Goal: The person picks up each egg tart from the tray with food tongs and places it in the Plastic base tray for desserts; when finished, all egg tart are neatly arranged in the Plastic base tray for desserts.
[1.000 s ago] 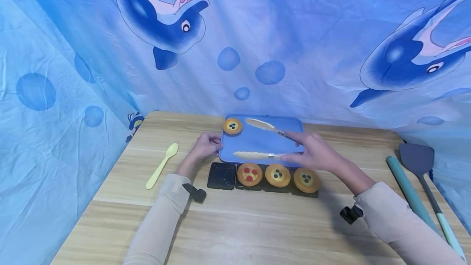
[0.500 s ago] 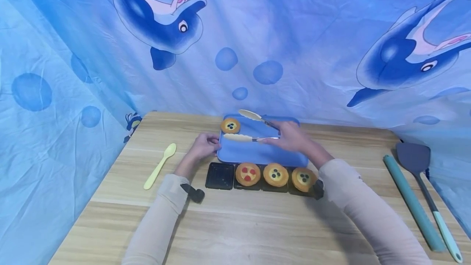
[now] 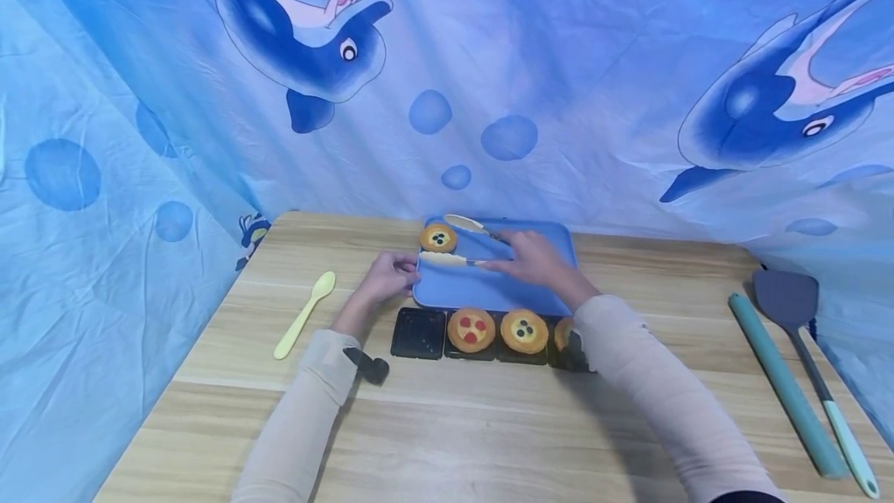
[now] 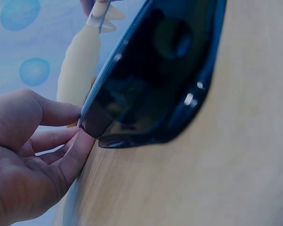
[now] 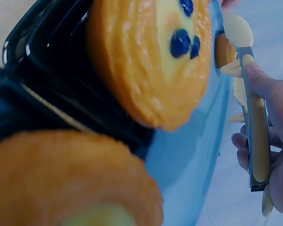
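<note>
My left hand (image 3: 387, 278) pinches the left edge of the blue tray (image 3: 503, 289) between thumb and fingers. My right hand (image 3: 538, 258) grips a pair of tongs (image 3: 445, 259) with cream scalloped tips, spread apart. A tart with dark berries (image 3: 438, 238) lies at the tray's back left corner. The tong tips stand on either side of this tart, one behind and one in front; whether they touch it I cannot tell. The right wrist view shows the tongs' metal arm (image 5: 254, 117) under my thumb.
In front of the tray, a black holder (image 3: 417, 334) has a bare left compartment, then a red-berry tart (image 3: 471, 331), a dark-berry tart (image 3: 524, 332) and a partly hidden tart (image 3: 562, 332). A yellow spoon (image 3: 305, 315) lies left; a teal rod (image 3: 785, 383) and a spatula (image 3: 789, 301) lie right.
My right hand has moved left and away from me over the tray, bringing the spread tongs to the tart in the corner. The left hand stays at the tray's edge.
</note>
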Motion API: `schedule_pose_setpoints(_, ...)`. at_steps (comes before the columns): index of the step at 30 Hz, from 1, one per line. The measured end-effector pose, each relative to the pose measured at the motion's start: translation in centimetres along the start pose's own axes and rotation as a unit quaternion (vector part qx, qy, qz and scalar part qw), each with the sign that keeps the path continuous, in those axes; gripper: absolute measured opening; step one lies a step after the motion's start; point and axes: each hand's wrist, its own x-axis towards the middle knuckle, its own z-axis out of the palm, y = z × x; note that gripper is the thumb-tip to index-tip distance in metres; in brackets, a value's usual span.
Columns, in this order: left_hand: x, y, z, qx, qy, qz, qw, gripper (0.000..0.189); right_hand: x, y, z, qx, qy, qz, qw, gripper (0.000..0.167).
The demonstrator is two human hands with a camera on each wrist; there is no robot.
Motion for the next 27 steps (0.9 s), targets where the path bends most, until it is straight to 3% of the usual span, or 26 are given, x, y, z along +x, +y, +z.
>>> schedule_pose_setpoints(8, 0.1, -0.2, -0.1, -0.011, -0.001, -0.003, 0.9999, 0.043, 0.8, -0.2, 0.9, 0.011, 0.008, 0.011, 0.9999, 0.073)
schedule_pose_setpoints(16, 0.3, -0.1, -0.2, -0.019, -0.001, -0.003, 0.9998, 0.040, 1.3, -0.2, 1.3, 0.007, 0.019, -0.005, 0.9998, 0.063)
schedule_pose_setpoints(27, 0.2, -0.2, -0.1, -0.017, 0.003, -0.009, 0.9998, 0.041, 1.1, 0.0, 1.5, 0.001, 0.024, -0.003, 0.9997, 0.063)
